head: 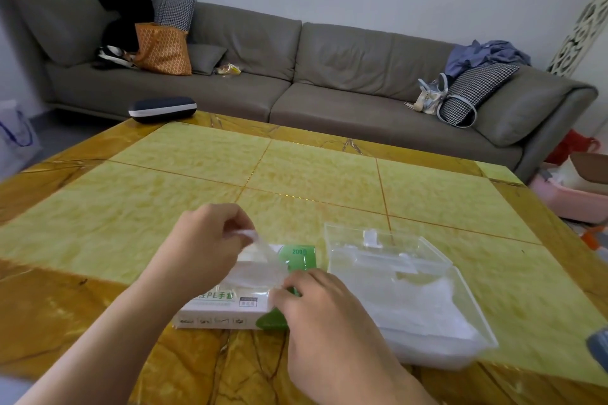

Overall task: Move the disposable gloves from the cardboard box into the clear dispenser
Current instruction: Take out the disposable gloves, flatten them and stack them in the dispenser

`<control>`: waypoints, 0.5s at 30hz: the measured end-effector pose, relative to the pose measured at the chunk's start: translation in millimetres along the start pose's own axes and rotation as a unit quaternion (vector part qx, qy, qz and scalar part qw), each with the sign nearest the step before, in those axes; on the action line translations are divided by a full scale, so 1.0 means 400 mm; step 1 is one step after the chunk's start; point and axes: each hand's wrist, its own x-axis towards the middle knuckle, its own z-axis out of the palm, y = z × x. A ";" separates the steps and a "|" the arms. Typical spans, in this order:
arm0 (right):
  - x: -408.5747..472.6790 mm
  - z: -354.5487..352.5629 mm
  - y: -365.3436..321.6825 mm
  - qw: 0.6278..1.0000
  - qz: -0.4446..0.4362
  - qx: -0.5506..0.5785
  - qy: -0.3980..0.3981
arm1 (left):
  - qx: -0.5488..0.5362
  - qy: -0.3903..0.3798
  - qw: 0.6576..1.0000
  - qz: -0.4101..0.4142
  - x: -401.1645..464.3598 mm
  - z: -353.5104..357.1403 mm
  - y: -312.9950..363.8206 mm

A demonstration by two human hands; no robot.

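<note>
Pinched between the curled thumb and fingers of the left hand (pixel 200 240) is the top edge of a thin, translucent plastic disposable glove (pixel 260 263), lifted up out of the opening in a flat white-and-green cardboard box (pixel 223 309) with green printed characters on its lid. Lower down, the right hand (pixel 322 312) pinches the same glove with its fingertips at the box's right side, so the film stretches between the two hands (both are closed on it). More pale film shows in the box opening beneath. Just beside the box, to its right and not clearly touching it, sits a clear rectangular plastic dispenser (pixel 467 289) with its clear lid standing open at the far side; a whitish layer of gloves (pixel 424 312) already lies inside. Both containers rest near the front edge of a yellow marble-patterned table (pixel 296 168) with amber borders. At the table's far left corner lies a dark oval case with a white band (pixel 162 108), and a long grey-brown sofa (pixel 329 76) stands behind.
</note>
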 end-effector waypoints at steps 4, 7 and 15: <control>0.001 0.003 0.002 1.000 0.002 -0.006 -0.001 | -0.111 0.093 0.988 -0.048 0.003 -0.018 0.009; 0.002 0.004 0.002 1.000 -0.003 -0.010 -0.005 | -0.230 0.128 0.963 -0.058 -0.002 -0.032 0.026; -0.005 -0.014 -0.002 0.993 0.046 0.089 0.070 | -0.455 0.131 0.870 -0.134 -0.014 -0.046 0.065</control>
